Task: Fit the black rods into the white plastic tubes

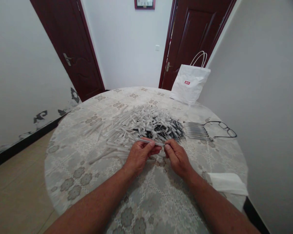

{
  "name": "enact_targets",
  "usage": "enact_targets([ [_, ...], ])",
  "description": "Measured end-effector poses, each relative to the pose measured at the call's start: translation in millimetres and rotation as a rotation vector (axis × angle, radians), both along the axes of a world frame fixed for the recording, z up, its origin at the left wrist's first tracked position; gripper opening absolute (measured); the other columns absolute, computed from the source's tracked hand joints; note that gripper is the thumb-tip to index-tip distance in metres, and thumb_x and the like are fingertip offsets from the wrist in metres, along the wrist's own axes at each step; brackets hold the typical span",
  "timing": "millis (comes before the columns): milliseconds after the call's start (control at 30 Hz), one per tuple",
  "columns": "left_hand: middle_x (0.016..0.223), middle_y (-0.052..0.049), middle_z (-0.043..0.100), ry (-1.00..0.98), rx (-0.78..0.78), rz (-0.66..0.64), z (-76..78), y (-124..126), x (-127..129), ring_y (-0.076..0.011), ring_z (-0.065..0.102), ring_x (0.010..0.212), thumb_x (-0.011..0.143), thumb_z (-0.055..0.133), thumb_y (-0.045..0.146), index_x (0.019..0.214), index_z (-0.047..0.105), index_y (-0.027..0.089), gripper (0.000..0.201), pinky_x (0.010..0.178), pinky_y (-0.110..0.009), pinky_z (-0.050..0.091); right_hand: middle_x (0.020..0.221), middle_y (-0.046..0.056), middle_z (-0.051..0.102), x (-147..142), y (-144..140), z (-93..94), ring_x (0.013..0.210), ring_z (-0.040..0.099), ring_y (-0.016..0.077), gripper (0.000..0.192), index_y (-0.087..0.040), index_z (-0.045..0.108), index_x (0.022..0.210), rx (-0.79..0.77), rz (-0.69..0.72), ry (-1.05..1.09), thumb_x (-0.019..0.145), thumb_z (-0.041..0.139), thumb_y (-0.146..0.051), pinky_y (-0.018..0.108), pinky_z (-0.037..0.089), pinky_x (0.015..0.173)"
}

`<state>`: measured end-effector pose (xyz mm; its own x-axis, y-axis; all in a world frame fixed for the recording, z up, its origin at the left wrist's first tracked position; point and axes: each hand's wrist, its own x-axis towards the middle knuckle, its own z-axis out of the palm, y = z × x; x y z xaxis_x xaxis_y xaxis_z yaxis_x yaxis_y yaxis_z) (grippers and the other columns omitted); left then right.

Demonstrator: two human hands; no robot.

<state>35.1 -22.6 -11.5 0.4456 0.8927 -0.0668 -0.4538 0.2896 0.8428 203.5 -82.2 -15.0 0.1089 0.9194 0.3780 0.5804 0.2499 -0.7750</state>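
My left hand (140, 154) and my right hand (176, 157) meet over the near middle of a round table (70, 169) with a lace-patterned cloth. Between their fingertips they pinch a thin clear pen barrel (152, 142), held level. Just beyond the hands lies a big heap of white and clear pen tubes (134, 125), mixed with a dark pile of small black parts (167, 128). A neat row of assembled pens (197, 131) lies to the right of the heap.
Black-rimmed glasses (223, 127) lie right of the pen row. A white paper bag (189, 84) leans against the wall at the far right. A folded white tissue (226, 182) sits at the near right edge. Two dark red doors stand behind.
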Motion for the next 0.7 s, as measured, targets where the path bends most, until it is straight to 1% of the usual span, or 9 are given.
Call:
enact_targets([
  [167, 0.085, -0.006, 0.075, 0.0, 0.013, 0.024, -0.4, -0.2, 0.2, -0.0197, 0.074, 0.08, 0.077, 0.082, 0.037, 0.093, 0.064, 0.016, 0.031, 0.086, -0.039, 0.058, 0.07, -0.002, 0.053, -0.2, -1.4, -2.5, 0.067, 0.052, 0.0164, 0.028, -0.022, 0.052, 0.084, -0.011, 0.011, 0.006, 0.103, 0.04, -0.039, 0.028, 0.037, 0.065],
  [267, 0.087, -0.007, 0.075, -0.011, 0.035, 0.022, -1.5, -0.7, -0.2, -0.0187, 0.073, 0.079, 0.079, 0.081, 0.037, 0.093, 0.065, 0.016, 0.03, 0.086, -0.038, 0.058, 0.067, -0.003, 0.052, -0.3, -1.9, -3.1, 0.064, 0.051, 0.0159, 0.032, -0.023, 0.051, 0.08, -0.041, 0.018, 0.048, 0.104, 0.04, -0.041, 0.028, 0.037, 0.062],
  [400, 0.086, -0.007, 0.076, -0.012, 0.028, 0.026, -1.8, -1.4, -0.1, -0.0183, 0.073, 0.077, 0.076, 0.083, 0.039, 0.092, 0.066, 0.016, 0.032, 0.086, -0.038, 0.058, 0.065, -0.003, 0.053, -0.1, -1.8, -4.1, 0.061, 0.05, 0.0152, 0.035, -0.023, 0.05, 0.078, -0.074, 0.033, 0.1, 0.104, 0.039, -0.043, 0.028, 0.037, 0.061],
  [600, 0.084, -0.007, 0.076, 0.013, 0.023, 0.024, 0.7, -1.7, -0.7, -0.0191, 0.073, 0.078, 0.077, 0.082, 0.042, 0.091, 0.067, 0.016, 0.033, 0.085, -0.038, 0.059, 0.063, -0.003, 0.051, 0.9, -0.2, -7.4, 0.059, 0.049, 0.0147, 0.038, -0.022, 0.049, 0.074, -0.062, 0.035, 0.124, 0.104, 0.039, -0.044, 0.028, 0.037, 0.059],
  [633, 0.083, -0.007, 0.075, 0.028, 0.024, 0.024, 1.2, -1.8, -1.0, -0.0193, 0.073, 0.077, 0.076, 0.082, 0.042, 0.092, 0.067, 0.016, 0.034, 0.084, -0.038, 0.059, 0.063, -0.003, 0.051, 1.2, 0.4, -8.1, 0.058, 0.049, 0.0145, 0.037, -0.022, 0.05, 0.077, -0.059, 0.039, 0.139, 0.104, 0.039, -0.044, 0.028, 0.037, 0.058],
  [700, 0.081, -0.007, 0.075, 0.062, 0.034, 0.028, 2.5, -1.7, -1.6, -0.0197, 0.073, 0.076, 0.076, 0.082, 0.043, 0.092, 0.068, 0.016, 0.034, 0.082, -0.038, 0.059, 0.067, -0.003, 0.054, 1.8, 1.4, -9.0, 0.058, 0.05, 0.0141, 0.027, -0.022, 0.056, 0.091, -0.046, 0.051, 0.184, 0.102, 0.044, -0.043, 0.027, 0.039, 0.057],
])
